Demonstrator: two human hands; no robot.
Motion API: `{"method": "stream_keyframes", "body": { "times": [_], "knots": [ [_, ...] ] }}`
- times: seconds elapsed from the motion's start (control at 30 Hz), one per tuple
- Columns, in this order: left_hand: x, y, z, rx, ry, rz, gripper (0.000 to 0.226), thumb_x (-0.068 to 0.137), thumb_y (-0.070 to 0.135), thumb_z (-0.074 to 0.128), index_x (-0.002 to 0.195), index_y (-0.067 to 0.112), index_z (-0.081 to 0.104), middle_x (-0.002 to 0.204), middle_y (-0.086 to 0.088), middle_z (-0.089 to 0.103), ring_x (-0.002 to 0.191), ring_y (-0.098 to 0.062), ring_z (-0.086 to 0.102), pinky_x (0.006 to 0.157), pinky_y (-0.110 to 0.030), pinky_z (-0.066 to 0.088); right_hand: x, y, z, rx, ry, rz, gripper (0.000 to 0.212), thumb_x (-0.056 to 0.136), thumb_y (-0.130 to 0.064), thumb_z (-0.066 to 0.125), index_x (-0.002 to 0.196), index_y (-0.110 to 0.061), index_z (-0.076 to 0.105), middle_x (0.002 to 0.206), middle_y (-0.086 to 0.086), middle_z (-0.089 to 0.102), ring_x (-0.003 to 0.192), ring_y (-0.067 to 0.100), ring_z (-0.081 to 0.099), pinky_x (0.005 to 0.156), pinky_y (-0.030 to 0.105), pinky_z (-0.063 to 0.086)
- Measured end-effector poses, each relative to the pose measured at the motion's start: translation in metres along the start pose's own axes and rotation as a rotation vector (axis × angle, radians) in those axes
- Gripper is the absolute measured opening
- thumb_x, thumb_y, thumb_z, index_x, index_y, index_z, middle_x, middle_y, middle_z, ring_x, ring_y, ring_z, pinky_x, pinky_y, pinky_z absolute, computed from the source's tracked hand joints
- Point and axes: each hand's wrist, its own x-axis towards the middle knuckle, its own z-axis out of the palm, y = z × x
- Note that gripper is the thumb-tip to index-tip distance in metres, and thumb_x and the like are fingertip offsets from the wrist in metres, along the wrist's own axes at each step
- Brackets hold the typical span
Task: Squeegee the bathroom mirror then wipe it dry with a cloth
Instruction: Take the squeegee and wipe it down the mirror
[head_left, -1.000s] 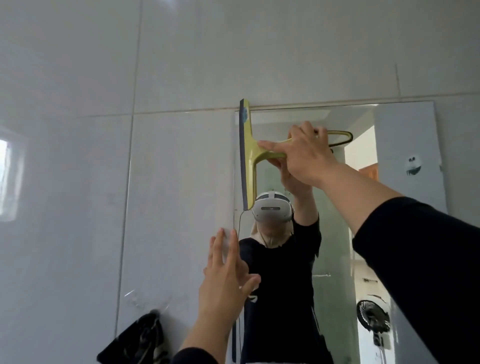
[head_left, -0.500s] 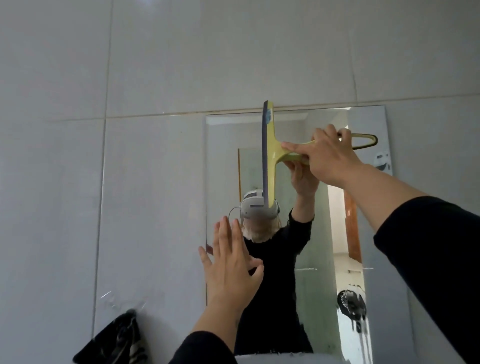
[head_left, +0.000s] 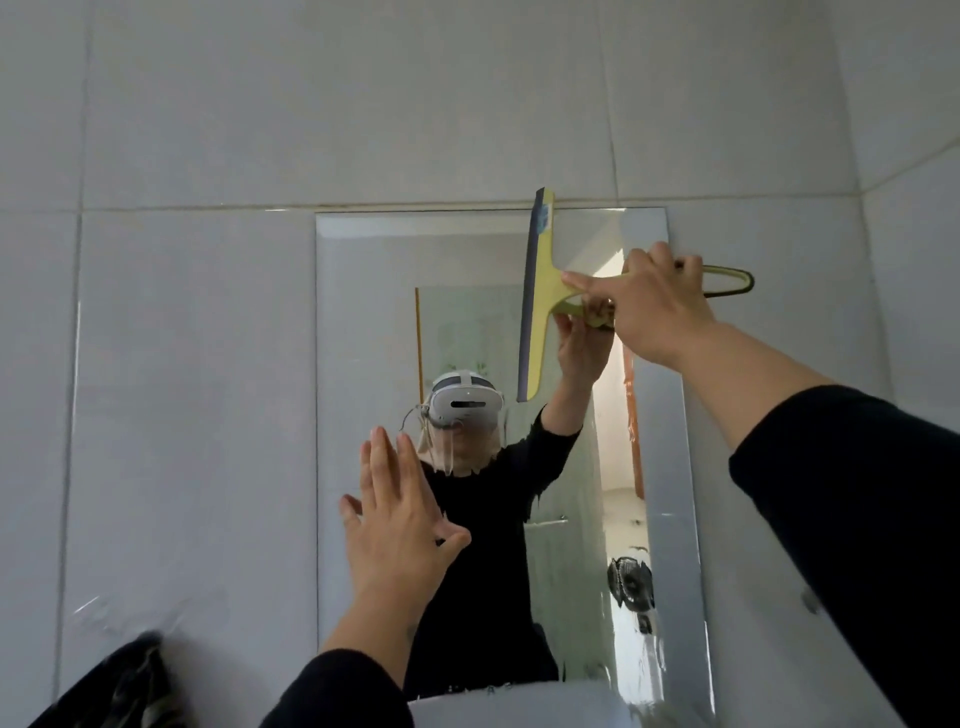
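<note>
Squeegee: light, rigid yellow plastic, gripped at the handle by the right hand. Blade stands vertical against the mirror near its top edge, right of centre. Left hand is spread flat, empty, at the mirror's lower left. Wet glass is likely slippery and fragile; open room lies below the blade.
</note>
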Motion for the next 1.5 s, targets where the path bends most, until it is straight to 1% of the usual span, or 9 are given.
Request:
{"method": "stream_keyframes", "body": {
  "times": [0.3,0.47,0.73,0.83,0.93,1.17,1.3,1.4,1.5],
  "knots": [
    [-0.001,-0.001,0.001,-0.059,0.022,0.015,0.120,0.075,0.066,0.058,0.145,0.016,-0.024,0.151,-0.006,-0.036,0.144,-0.026,-0.020,0.116,-0.052,0.011,-0.017,0.040,0.005,-0.049,-0.080,0.172,0.063,0.098,-0.020,0.040,0.142,-0.058,0.015,0.100,0.007,0.047,0.106,0.028,0.042,0.087,0.042,0.032],
    [-0.002,-0.002,0.001,-0.070,0.026,0.025,0.119,0.076,0.065,0.059,0.146,0.015,-0.022,0.152,-0.007,-0.035,0.143,-0.026,-0.022,0.115,-0.052,0.013,-0.026,0.036,0.008,0.019,-0.151,0.226,0.068,0.096,-0.015,0.039,0.145,-0.053,0.012,0.107,0.009,0.053,0.103,0.030,0.049,0.087,0.045,0.036],
    [-0.002,-0.004,0.003,-0.100,0.045,0.039,0.119,0.074,0.063,0.063,0.148,0.015,-0.017,0.153,-0.005,-0.033,0.143,-0.023,-0.025,0.116,-0.054,0.016,-0.046,0.025,0.010,0.128,-0.212,0.355,0.067,0.095,-0.012,0.036,0.146,-0.048,0.013,0.125,0.011,0.056,0.110,0.034,0.052,0.090,0.045,0.039],
    [-0.002,-0.004,0.003,-0.099,0.049,0.037,0.119,0.073,0.061,0.065,0.148,0.014,-0.015,0.154,-0.005,-0.030,0.143,-0.024,-0.024,0.115,-0.055,0.017,-0.062,0.019,0.014,0.196,-0.225,0.394,0.065,0.096,-0.011,0.033,0.148,-0.043,0.013,0.124,0.012,0.058,0.104,0.032,0.056,0.083,0.040,0.045],
    [0.000,-0.003,0.003,-0.094,0.051,0.021,0.119,0.073,0.061,0.066,0.149,0.014,-0.013,0.154,-0.006,-0.029,0.143,-0.024,-0.023,0.115,-0.055,0.017,-0.082,0.008,0.015,0.221,-0.255,0.440,0.065,0.096,-0.010,0.034,0.151,-0.036,0.012,0.120,0.013,0.059,0.103,0.031,0.057,0.073,0.034,0.040],
    [0.000,-0.003,0.002,-0.100,0.058,0.030,0.115,0.074,0.057,0.066,0.149,0.014,-0.009,0.155,-0.008,-0.023,0.145,-0.025,-0.017,0.113,-0.055,0.020,-0.113,-0.031,0.029,0.354,-0.338,0.536,0.062,0.096,-0.016,0.037,0.152,-0.027,0.011,0.116,0.012,0.060,0.105,0.032,0.056,0.070,0.034,0.039],
    [-0.001,-0.010,-0.007,-0.100,0.129,0.028,0.102,0.075,0.058,0.063,0.149,0.018,0.004,0.156,-0.007,-0.003,0.145,-0.027,0.003,0.113,-0.052,0.023,-0.112,-0.035,0.015,0.374,-0.309,0.599,0.055,0.097,-0.018,0.033,0.150,-0.027,0.019,0.123,0.011,0.058,0.111,0.033,0.054,0.074,0.034,0.041],
    [-0.003,-0.024,-0.014,-0.051,0.134,-0.031,0.108,0.076,0.065,0.057,0.149,0.019,-0.008,0.156,-0.006,-0.011,0.145,-0.025,-0.001,0.113,-0.056,0.012,-0.100,-0.029,0.009,0.430,-0.209,0.752,0.054,0.096,-0.016,0.036,0.148,-0.023,0.026,0.130,0.013,0.055,0.107,0.035,0.059,0.083,0.041,0.053],
    [-0.006,-0.046,-0.012,-0.011,0.114,-0.073,0.115,0.074,0.069,0.056,0.148,0.015,-0.014,0.156,-0.007,-0.018,0.146,-0.025,-0.008,0.112,-0.059,0.010,-0.093,-0.028,0.006,0.590,-0.190,0.930,0.051,0.097,-0.012,0.037,0.147,-0.018,0.030,0.126,0.014,0.056,0.088,0.032,0.067,0.059,0.039,0.058]
  ]
}}
